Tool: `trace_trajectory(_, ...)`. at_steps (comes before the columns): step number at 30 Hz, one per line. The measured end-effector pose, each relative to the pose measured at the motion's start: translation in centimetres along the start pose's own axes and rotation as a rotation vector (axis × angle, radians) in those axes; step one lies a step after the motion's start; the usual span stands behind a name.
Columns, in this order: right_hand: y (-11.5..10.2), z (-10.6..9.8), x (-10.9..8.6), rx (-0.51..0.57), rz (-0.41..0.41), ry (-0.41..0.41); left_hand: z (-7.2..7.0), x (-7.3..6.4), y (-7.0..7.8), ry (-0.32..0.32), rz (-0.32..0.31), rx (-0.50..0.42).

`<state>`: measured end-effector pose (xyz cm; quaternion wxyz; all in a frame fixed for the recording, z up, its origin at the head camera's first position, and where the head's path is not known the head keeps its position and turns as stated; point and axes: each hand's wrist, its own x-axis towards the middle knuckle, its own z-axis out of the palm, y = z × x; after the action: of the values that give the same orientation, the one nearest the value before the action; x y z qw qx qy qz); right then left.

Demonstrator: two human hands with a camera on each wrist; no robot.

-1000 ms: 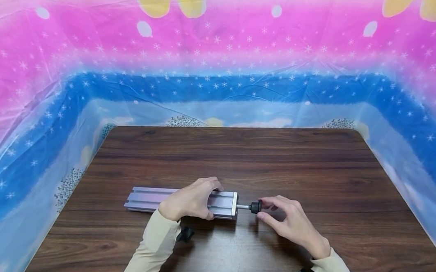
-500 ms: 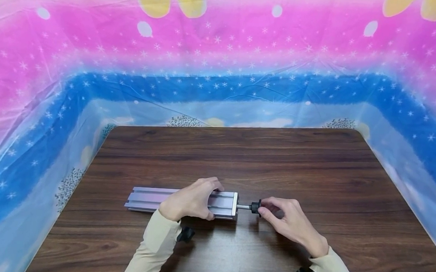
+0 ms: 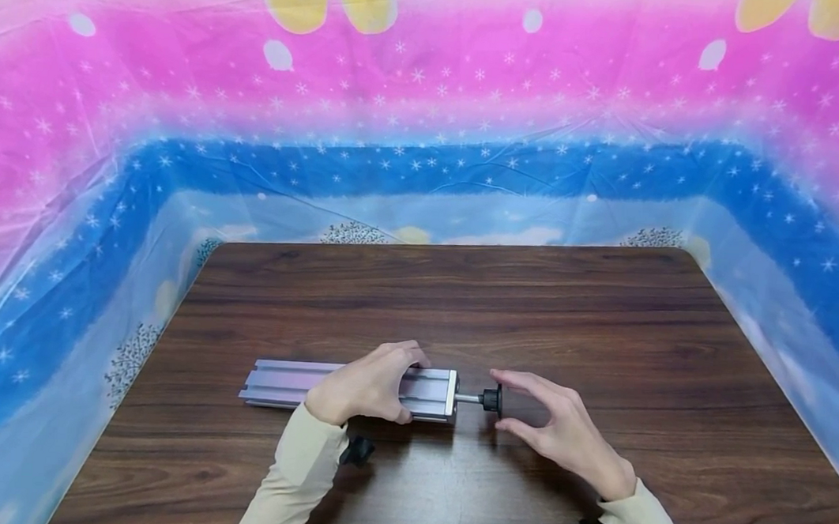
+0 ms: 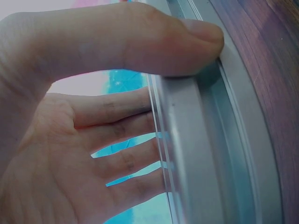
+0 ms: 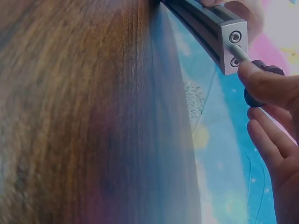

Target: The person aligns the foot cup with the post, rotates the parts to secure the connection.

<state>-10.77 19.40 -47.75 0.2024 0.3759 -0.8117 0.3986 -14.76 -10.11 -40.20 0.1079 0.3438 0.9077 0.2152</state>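
Fingers and thumb of the right hand (image 3: 567,428) have spread apart since half a second ago, when they pinched the rim of the black knob (image 3: 490,400); now they stand open around it, index finger toward the table's far edge and thumb on the opposite side. In the right wrist view the thumb overlaps the knob, and whether it touches I cannot tell. Knob, profile and left hand (image 3: 366,382) lie as before.

Dark brown wood grain runs across the table (image 3: 460,296), whose far corners are rounded; light gleams on its surface in front of the profile. Behind the far edge and along both sides hangs a cloth (image 3: 429,80) banded pink, deep blue and pale blue, printed with white snowflakes and, at the top, yellow shapes.

The silvery aluminium profile (image 3: 288,378) lies on the table roughly parallel to the far edge, nearer the left edge than the right. The left hand grips it near its right end, thumb on the near side, fingers on the far side. From the end plate (image 3: 451,393) a threaded rod (image 3: 466,398) sticks out toward the table's right edge, carrying the knob; screws (image 5: 235,37) sit either side of the rod. Both arms wear cream sleeves (image 3: 302,469).
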Motion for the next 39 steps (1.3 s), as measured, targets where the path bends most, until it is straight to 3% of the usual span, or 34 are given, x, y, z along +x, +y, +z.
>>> trace_trajectory(5,0.09,0.01,0.10,0.017,-0.043,0.010,0.04,-0.03,0.01,0.001,-0.002,0.000)
trace_trajectory(8,0.24,0.04,0.05,0.014,-0.029,0.013,0.02,-0.07,0.07,0.002,-0.005,-0.004)
trace_trajectory(26,-0.18,0.01,-0.13,0.017,0.316,-0.118,0.08,-0.26,0.22,0.007,-0.007,-0.004)
trace_trajectory(29,-0.18,-0.01,-0.17,0.007,0.282,-0.102,0.09,-0.23,0.23,0.007,-0.009,-0.005)
trace_trajectory(35,-0.19,0.00,-0.23,0.012,0.083,-0.021,0.09,-0.15,0.17,0.006,-0.012,-0.012)
trace_trajectory(39,-0.36,0.15,0.10,-0.011,-0.004,0.015,0.11,-0.18,0.07,0.007,-0.016,-0.016)
